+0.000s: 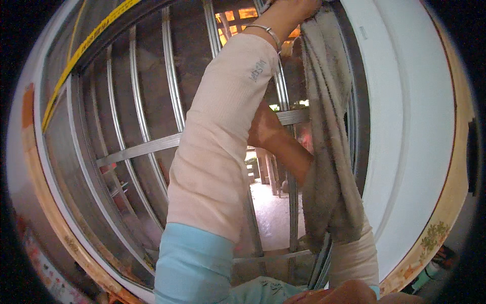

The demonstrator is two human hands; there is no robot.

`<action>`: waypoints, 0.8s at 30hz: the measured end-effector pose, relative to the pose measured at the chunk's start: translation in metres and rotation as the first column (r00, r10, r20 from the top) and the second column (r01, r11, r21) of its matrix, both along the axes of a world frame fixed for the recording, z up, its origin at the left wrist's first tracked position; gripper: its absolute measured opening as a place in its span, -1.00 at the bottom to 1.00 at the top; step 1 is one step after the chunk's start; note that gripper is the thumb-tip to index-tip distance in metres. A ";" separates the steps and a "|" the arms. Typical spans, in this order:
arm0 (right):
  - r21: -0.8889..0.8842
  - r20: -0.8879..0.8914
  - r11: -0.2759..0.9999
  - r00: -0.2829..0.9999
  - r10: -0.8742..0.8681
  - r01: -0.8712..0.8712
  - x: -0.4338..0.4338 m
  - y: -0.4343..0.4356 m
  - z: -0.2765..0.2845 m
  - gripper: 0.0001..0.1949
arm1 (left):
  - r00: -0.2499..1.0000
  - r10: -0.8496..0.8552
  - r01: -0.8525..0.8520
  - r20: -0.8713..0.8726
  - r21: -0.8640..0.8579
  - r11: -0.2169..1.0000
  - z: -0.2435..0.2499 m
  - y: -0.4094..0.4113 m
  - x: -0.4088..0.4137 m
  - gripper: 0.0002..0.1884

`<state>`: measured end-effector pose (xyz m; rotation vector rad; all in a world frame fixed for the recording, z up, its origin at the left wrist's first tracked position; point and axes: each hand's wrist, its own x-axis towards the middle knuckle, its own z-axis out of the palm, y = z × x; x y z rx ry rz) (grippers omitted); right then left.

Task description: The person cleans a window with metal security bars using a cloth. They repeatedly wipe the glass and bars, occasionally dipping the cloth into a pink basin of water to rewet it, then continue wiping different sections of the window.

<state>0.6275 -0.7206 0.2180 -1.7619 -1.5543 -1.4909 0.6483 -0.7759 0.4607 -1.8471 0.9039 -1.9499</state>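
My left arm, in a pale pink and light blue sleeve (212,159), reaches up across a barred window. At the top edge of the picture is my left hand (298,9), at the upper end of a grey-brown cloth (330,125); its fingers are cut off or hidden. Long and limp, the cloth hangs down in front of my right forearm. My right hand (265,125) comes out from behind the cloth, near the metal bars (281,87). The left sleeve covers its fingers, so what it touches cannot be seen.
A metal crossbar (138,151) joins the upright bars. Yellow tape (91,41) runs along the upper left frame. At the right stands a white panel (402,114) beside a patterned border (436,231). Bright floor (275,216) shows through the bars.
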 end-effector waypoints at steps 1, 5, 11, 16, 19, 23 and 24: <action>-0.008 0.022 0.999 0.999 -0.045 0.045 -0.002 0.001 -0.001 -0.44 | 0.993 0.028 -0.041 0.115 0.116 0.992 0.000 0.001 -0.006 -0.72; 0.070 0.098 0.987 0.986 0.138 -0.145 0.007 0.006 0.002 -0.46 | 0.961 -0.248 0.269 -0.123 0.197 0.943 -0.015 -0.006 -0.040 -0.75; 0.058 0.048 0.986 0.987 0.151 -0.154 0.003 0.007 -0.006 -0.46 | 0.999 0.032 -0.029 -0.037 0.085 0.996 -0.004 -0.004 -0.039 -0.75; 0.074 0.057 0.997 0.998 -0.010 0.006 0.002 -0.031 -0.001 -0.47 | 0.994 0.109 -0.109 -0.025 -0.025 0.994 0.029 -0.030 -0.009 -0.73; 0.040 0.035 0.995 0.995 0.091 -0.093 -0.011 0.005 -0.006 -0.48 | 0.949 0.291 -0.302 -0.122 -0.088 0.949 0.028 0.028 -0.006 -0.71; 0.011 0.028 0.997 0.996 -0.081 0.081 -0.015 -0.016 0.005 -0.49 | 0.961 0.228 -0.248 -0.153 -0.125 0.961 0.033 0.032 -0.041 -0.70; -0.017 0.025 0.993 0.993 -0.117 0.117 -0.015 -0.018 0.007 -0.49 | 0.959 0.229 -0.252 -0.164 -0.132 0.959 0.031 0.043 -0.050 -0.69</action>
